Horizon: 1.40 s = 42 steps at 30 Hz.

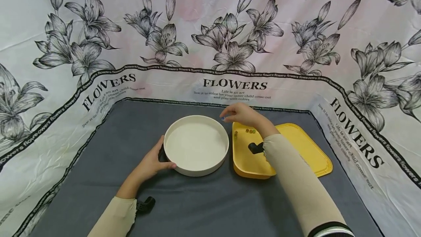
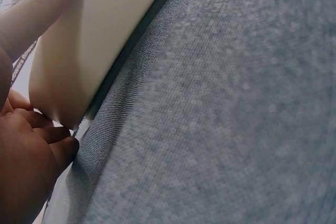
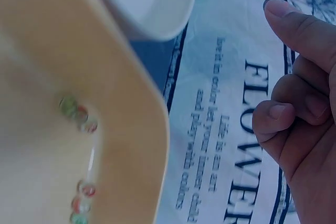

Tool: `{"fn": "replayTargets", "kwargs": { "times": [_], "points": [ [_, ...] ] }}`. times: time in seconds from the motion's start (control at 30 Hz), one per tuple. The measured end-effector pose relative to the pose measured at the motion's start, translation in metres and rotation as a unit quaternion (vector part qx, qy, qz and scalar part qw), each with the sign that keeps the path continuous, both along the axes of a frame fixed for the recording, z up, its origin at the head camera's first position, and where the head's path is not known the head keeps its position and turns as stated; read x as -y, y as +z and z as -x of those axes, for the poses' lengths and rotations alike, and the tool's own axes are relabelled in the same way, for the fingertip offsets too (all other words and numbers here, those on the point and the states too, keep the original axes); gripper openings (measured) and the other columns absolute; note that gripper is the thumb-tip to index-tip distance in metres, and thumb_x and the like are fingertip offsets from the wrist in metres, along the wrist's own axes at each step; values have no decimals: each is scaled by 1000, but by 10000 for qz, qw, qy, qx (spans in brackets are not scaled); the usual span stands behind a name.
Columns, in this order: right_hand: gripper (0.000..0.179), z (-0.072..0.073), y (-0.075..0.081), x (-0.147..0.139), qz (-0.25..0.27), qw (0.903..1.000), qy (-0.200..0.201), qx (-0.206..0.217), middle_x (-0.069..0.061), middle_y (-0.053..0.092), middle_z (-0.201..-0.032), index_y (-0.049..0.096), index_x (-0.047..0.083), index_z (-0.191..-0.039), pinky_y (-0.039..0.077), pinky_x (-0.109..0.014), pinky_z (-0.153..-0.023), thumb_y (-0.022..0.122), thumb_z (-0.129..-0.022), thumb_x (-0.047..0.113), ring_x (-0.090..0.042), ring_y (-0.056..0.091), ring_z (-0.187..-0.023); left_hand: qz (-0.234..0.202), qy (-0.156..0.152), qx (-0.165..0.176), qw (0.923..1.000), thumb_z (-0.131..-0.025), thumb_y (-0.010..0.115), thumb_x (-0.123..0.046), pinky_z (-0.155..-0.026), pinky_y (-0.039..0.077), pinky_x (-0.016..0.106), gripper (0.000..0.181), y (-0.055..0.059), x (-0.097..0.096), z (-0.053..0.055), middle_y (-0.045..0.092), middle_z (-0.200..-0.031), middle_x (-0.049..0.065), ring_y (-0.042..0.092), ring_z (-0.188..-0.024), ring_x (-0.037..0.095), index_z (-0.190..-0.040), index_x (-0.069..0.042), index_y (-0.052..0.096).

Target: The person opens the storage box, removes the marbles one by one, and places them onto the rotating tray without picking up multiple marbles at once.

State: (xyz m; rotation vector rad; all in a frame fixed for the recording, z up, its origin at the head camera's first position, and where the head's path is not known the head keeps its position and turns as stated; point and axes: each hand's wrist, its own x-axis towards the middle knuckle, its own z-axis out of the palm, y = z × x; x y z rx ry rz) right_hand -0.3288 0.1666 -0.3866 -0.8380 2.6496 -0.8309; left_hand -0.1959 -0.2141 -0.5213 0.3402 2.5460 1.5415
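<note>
A round, shallow white dish (image 1: 196, 143) with a low wall lies on the grey cloth. My left hand (image 1: 152, 162) holds it at its left side, the thumb on the near wall; in the left wrist view, the thumb (image 2: 39, 11) lies against the pale wall and the other fingers bend in below. Beyond the dish's right edge, my right hand (image 1: 241, 114) is raised over the far left corner of a yellow box (image 1: 251, 175). Its fingers are loosely curled, with the thumb apart and nothing visible between them. Several small glass marbles (image 3: 86, 188) lie along the box's inner edges.
A flat yellow lid (image 1: 309, 147) lies right of the box, partly behind the right sleeve (image 1: 296, 171). Around the grey cloth (image 1: 108, 164) runs a white border with printed lettering. A flower-printed sheet (image 1: 158, 46) rises at the back.
</note>
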Motion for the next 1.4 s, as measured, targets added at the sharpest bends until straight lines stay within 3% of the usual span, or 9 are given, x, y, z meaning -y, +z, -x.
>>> {"fn": "replayTargets", "kwargs": {
  "times": [0.33, 0.6, 0.7, 0.87, 0.93, 1.03, 1.23, 1.4],
  "points": [
    [25, 18, -13, 51, -286, 9989, 336, 184, 3, 72, -123, 76, 16, -123, 59, -38, -95, 70, -100, 22, -18, 68, -112, 122, 11, -6, 9999, -72, 94, -43, -123, 15, 67, 137, 3, 1, 0, 6, -172, 14, 8, -158, 38, -166, -12, 0],
    [23, 34, -23, 72, -574, 9973, 443, -117, 2, 71, -122, 76, 17, -121, 56, -41, -98, 70, -99, 16, -21, 64, -112, 125, -1, -94, 9999, -71, 94, -44, -124, 16, 64, 138, 7, -3, 7, 6, -172, 14, 9, -158, 37, -166, -9, 1],
    [25, 37, -29, 77, -741, 9958, 530, -102, 1, 71, -116, 75, 15, -124, 56, -38, -90, 70, -100, 18, -20, 62, -101, 189, -21, -28, 9998, -70, 94, -45, -124, 16, 64, 139, 4, -2, 6, 6, -172, 14, 9, -158, 37, -166, -8, 0],
    [24, 38, -40, 85, -749, 9949, 651, -188, -3, 66, -88, 76, 13, -122, 50, -34, -68, 70, -99, 17, -20, 55, -76, 178, 58, -23, 9998, -70, 95, -42, -124, 16, 64, 138, 1, 0, 2, 7, -172, 15, 9, -158, 37, -166, -8, 2],
    [23, 39, -45, 86, -769, 9947, 651, -203, -2, 65, -85, 76, 14, -121, 49, -32, -66, 70, -99, 17, -18, 53, -73, 189, 58, -13, 9998, -71, 95, -42, -124, 16, 64, 138, 0, 1, 1, 7, -172, 15, 9, -158, 37, -166, -7, 2],
    [23, 39, -49, 85, -790, 9950, 578, -184, 0, 69, -94, 76, 15, -121, 53, -33, -73, 70, -99, 17, -18, 57, -80, 192, 16, 51, 9998, -71, 94, -43, -124, 16, 64, 138, 0, 1, -1, 7, -172, 14, 9, -158, 36, -166, -8, 1],
    [26, 40, -48, 78, -616, 9972, 387, -181, 0, 71, -123, 75, 14, -125, 53, -40, -102, 69, -100, 14, -20, 63, -113, 144, -20, 50, 9999, -72, 93, -42, -125, 17, 62, 137, 0, 0, 0, 5, -172, 13, 9, -158, 35, -166, -11, -1],
    [28, 39, -36, 68, -529, 9978, 375, -157, -1, 70, -127, 73, 14, -128, 55, -40, -100, 68, -101, 17, -22, 65, -116, 212, 9, -37, 9998, -72, 93, -43, -124, 17, 63, 137, -1, 2, 2, 5, -172, 14, 10, -158, 36, -166, -9, -1]
  ]
}}
